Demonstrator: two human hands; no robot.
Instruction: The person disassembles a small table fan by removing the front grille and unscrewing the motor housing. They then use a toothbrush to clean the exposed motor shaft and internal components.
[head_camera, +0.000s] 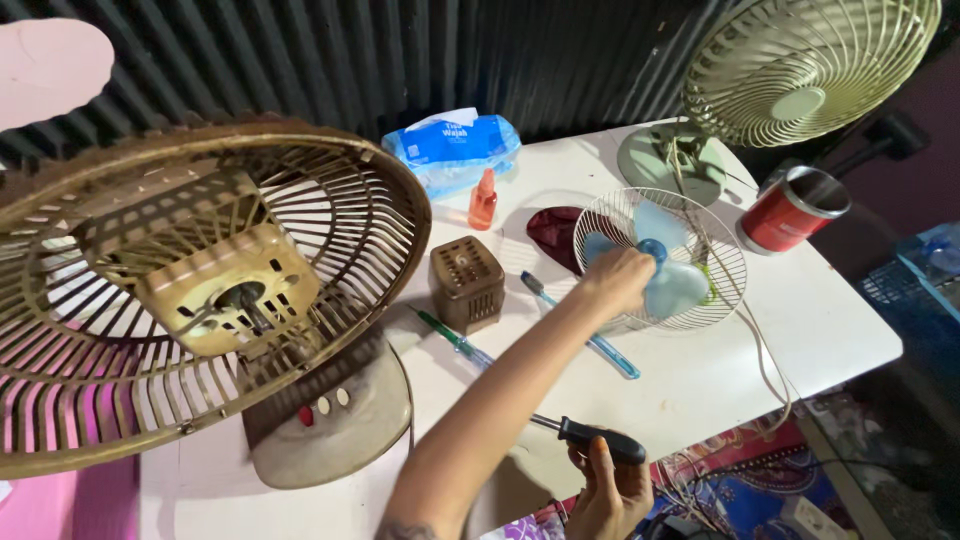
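The small blue fan blade (662, 262) was gripped by the left hand (618, 280) inside its white wire guard (715, 290), while a black-handled screwdriver (597, 437) was clasped in the right hand (608, 495) nearer the body, so the light guard could have been tipped or dragged by a careless twist.

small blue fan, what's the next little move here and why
Probably bring the screwdriver up to the small fan's blue blades. The left hand already grips the blade hub inside the wire guard, while the right hand holds the screwdriver low at the table edge, away from it.
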